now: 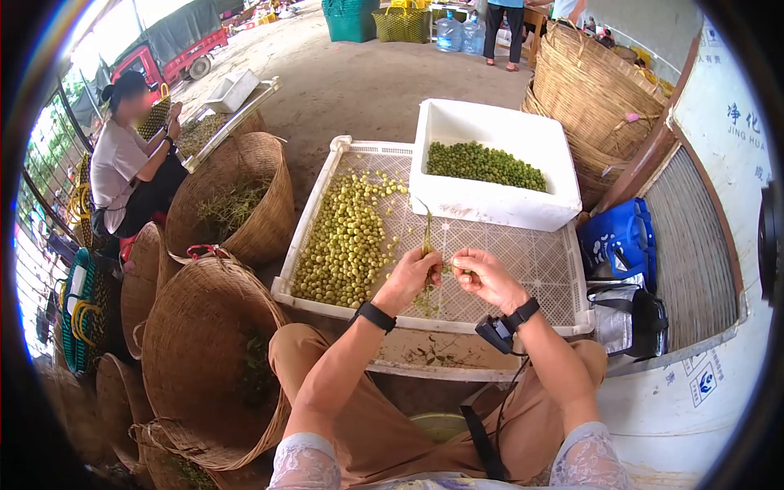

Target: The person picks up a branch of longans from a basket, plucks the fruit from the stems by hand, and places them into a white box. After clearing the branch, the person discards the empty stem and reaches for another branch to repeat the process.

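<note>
My left hand (414, 276) is closed round a thin green sprig (427, 233), whose stem sticks up and whose lower end hangs below the fingers. Close on its right, my right hand (482, 276) has thumb and fingers pinched together; what they hold is too small to name. Both hands are over a white mesh tray (506, 245). Yellow-green round fruits (347, 245) lie in a pile on the tray's left part. A white foam box (490, 204) with smaller dark green fruits (486, 166) rests on the tray's far right part.
Woven baskets (204, 343) stand at the left, one (269, 180) holding green stems. A seated person (122, 163) is at the far left; another stands at the back. Tall baskets (600, 90), a blue bag (621, 241) and a black-silver bag (629, 318) are at the right.
</note>
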The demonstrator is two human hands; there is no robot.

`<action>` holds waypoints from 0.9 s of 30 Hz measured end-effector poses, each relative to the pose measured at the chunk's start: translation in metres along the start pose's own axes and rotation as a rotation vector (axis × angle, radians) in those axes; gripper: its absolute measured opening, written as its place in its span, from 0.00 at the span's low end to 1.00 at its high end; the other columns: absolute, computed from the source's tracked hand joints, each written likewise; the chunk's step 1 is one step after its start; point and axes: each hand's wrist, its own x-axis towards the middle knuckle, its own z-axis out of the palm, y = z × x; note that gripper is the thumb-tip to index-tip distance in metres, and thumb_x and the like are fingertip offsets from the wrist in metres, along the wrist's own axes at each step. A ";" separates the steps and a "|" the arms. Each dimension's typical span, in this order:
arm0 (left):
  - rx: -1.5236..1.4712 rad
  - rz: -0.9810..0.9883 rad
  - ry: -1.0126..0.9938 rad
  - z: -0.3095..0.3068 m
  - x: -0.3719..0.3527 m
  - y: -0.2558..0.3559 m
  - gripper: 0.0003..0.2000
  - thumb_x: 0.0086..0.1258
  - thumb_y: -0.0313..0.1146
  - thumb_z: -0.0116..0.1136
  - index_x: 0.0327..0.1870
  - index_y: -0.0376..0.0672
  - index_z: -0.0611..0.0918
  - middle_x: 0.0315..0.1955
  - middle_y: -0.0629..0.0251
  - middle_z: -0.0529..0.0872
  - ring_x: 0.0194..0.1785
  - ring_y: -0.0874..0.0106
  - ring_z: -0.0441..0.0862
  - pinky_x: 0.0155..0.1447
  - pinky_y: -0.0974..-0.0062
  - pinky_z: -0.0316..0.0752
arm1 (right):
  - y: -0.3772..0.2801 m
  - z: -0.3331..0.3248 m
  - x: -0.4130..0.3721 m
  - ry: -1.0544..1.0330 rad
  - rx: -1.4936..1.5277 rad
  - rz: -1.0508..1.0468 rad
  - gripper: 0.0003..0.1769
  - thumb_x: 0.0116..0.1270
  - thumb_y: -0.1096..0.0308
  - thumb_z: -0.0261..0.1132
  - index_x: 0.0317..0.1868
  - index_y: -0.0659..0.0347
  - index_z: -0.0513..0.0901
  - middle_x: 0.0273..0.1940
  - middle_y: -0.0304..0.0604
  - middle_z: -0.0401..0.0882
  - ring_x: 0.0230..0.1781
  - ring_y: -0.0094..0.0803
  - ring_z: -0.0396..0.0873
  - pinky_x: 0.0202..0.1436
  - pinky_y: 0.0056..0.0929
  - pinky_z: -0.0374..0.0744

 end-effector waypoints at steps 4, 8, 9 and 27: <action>-0.180 -0.024 -0.002 0.004 0.000 0.004 0.08 0.70 0.32 0.47 0.34 0.36 0.74 0.26 0.67 0.74 0.29 0.75 0.73 0.35 0.76 0.72 | 0.001 -0.008 0.000 0.026 0.089 -0.002 0.05 0.65 0.70 0.57 0.38 0.63 0.74 0.25 0.34 0.71 0.21 0.17 0.67 0.20 0.12 0.66; -0.187 0.000 -0.022 0.008 -0.001 0.005 0.10 0.71 0.33 0.47 0.34 0.36 0.74 0.26 0.68 0.74 0.28 0.76 0.73 0.35 0.76 0.72 | 0.006 -0.010 0.002 0.054 0.145 0.025 0.07 0.66 0.69 0.57 0.40 0.64 0.76 0.25 0.34 0.72 0.20 0.18 0.67 0.20 0.13 0.66; -0.187 0.001 -0.023 0.010 -0.003 0.006 0.10 0.71 0.33 0.47 0.34 0.36 0.74 0.26 0.68 0.74 0.28 0.76 0.73 0.35 0.76 0.72 | 0.005 -0.010 0.002 0.053 0.145 0.024 0.07 0.66 0.69 0.57 0.40 0.64 0.76 0.25 0.34 0.72 0.20 0.18 0.67 0.20 0.13 0.66; 0.097 -0.006 -0.051 0.007 -0.004 -0.010 0.10 0.65 0.35 0.53 0.27 0.39 0.76 0.21 0.70 0.76 0.23 0.80 0.74 0.27 0.81 0.70 | 0.006 -0.004 0.000 0.110 -0.861 -0.365 0.06 0.58 0.72 0.65 0.31 0.65 0.77 0.28 0.36 0.78 0.31 0.19 0.71 0.35 0.23 0.72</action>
